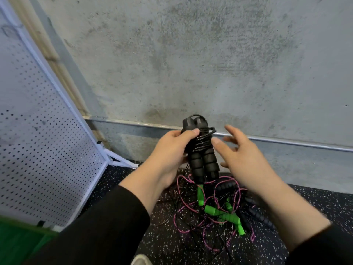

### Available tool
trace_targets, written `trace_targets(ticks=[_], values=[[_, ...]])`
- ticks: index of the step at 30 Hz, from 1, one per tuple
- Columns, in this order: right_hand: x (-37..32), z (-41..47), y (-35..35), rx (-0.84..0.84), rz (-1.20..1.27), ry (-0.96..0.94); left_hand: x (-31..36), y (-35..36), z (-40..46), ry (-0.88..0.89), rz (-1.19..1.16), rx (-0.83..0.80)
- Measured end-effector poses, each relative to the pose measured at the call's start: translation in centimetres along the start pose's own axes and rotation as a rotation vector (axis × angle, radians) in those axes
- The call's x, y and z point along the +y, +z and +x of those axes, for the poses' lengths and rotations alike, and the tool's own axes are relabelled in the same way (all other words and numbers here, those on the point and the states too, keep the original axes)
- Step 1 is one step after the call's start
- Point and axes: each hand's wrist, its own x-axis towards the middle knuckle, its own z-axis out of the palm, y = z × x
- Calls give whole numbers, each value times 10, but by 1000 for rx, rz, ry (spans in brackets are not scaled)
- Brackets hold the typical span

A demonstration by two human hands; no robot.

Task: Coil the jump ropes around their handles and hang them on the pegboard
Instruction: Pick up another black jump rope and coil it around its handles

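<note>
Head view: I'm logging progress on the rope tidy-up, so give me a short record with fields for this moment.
left hand: grips black handles, held side by side
cord: black cord coiled round the handles
right hand: open beside the coil, holds nothing
floor pile: tangled ropes, green handles, pink cord
pegboard: at left, no rope visible on it
</note>
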Motion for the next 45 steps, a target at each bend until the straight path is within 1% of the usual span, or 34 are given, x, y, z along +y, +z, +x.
trace_targets(ticks=[4,7,10,12,15,17,20,23,25,29,33,36,39,42,45], values=[[-3,2,25,-110,130,46,3,-25,0,-14,61,19],[-11,-1,54,-133,272,120,4,-49,-2,-20,144,53],[-12,1,81,-133,289,160,6,-80,-3,-63,217,66],[-9,1,101,-163,331,207,5,-104,-1,-106,203,72],[-1,-3,137,-247,488,307,0,-134,1,-174,180,84],[6,-4,159,-268,540,360,-11,-153,4,-227,164,93],[19,-4,186,-305,587,464,-39,-179,12,-266,125,90],[42,-2,210,-346,579,535,-71,-195,21,-315,95,76],[65,0,227,-341,592,611,-97,-206,26,-347,78,86],[113,-8,264,-424,574,773,-170,-231,30,-431,72,175],[161,-20,300,-417,571,887,-242,-245,29,-512,17,314],[193,-25,318,-396,482,982,-280,-258,29,-568,72,331],[220,-31,333,-417,515,1034,-309,-270,26,-618,177,270],[238,-34,345,-424,518,1071,-323,-272,25,-685,260,296],[245,-33,353,-436,533,1104,-332,-276,30,-721,339,270]])
